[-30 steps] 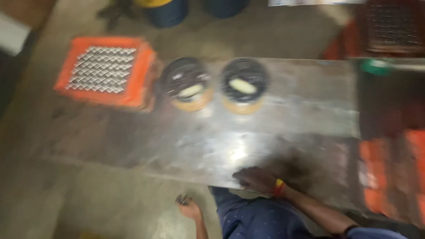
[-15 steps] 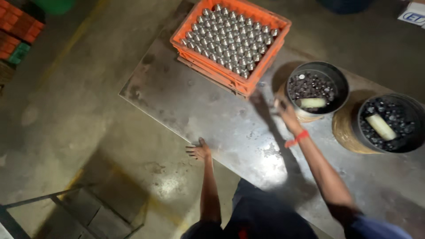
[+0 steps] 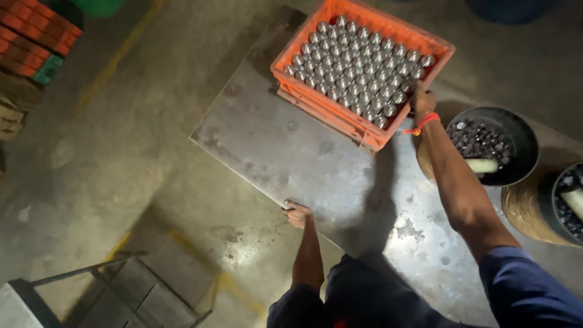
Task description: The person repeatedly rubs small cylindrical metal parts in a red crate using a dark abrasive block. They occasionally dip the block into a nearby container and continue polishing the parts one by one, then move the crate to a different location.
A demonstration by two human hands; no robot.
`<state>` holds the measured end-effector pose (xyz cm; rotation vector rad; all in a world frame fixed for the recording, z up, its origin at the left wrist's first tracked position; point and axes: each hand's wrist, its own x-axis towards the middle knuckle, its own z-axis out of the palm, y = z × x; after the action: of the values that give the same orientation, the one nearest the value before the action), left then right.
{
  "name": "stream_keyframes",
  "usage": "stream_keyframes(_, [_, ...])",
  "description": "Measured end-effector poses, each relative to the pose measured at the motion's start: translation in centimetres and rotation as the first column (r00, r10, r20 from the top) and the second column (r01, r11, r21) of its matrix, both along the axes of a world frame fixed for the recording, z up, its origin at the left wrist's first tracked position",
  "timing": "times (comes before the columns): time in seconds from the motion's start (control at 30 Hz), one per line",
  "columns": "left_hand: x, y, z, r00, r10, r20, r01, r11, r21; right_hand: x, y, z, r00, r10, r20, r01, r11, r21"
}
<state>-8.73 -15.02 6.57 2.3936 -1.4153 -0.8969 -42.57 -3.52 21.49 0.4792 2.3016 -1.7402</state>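
Observation:
An orange plastic crate [image 3: 340,115] filled with several rows of shiny metal cylinders [image 3: 358,67] stands on the far part of a grey steel plate [image 3: 291,152]. My right hand [image 3: 421,98], with a red band at the wrist, reaches to the crate's right rim, fingers over the outermost cylinders. Whether it grips anything is hidden. My left hand [image 3: 297,214] lies spread on the plate's near edge and holds nothing.
Two black buckets [image 3: 516,130] [image 3: 562,209] of small dark metal parts, each with a pale stick in it, stand right of the crate. Stacked orange crates [image 3: 30,36] sit far left. A metal frame [image 3: 115,285] lies on the concrete floor at lower left.
My right hand has moved from beside the near bucket up to the crate's right rim. My view has shifted closer and to the left; the left hand stays on the plate's edge.

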Motion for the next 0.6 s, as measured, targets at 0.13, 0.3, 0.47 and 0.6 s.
stream_keyframes(0.13, [0.1,0.0,-0.4,1.0,0.013,-0.018,-0.013,1.0,0.003,-0.2,-0.3,-1.3,0.999,-0.024,-0.043,0.028,0.996,0.08])
stream_keyframes(0.3, [0.4,0.4,-0.4,0.999,0.015,-0.032,-0.016,1.0,-0.005,-0.7,0.1,-2.4,0.999,-0.035,-0.02,0.038,0.978,0.206])
stream_keyframes(0.47, [0.2,0.0,-0.3,0.998,0.029,-0.052,-0.03,0.999,-0.015,-1.0,0.1,-3.1,1.0,-0.031,-0.002,0.031,0.991,0.131])
stream_keyframes(0.6, [0.5,0.3,-0.7,0.995,-0.005,-0.101,-0.012,0.987,-0.163,-1.1,0.0,-3.5,0.993,-0.089,-0.08,0.096,0.992,0.087])
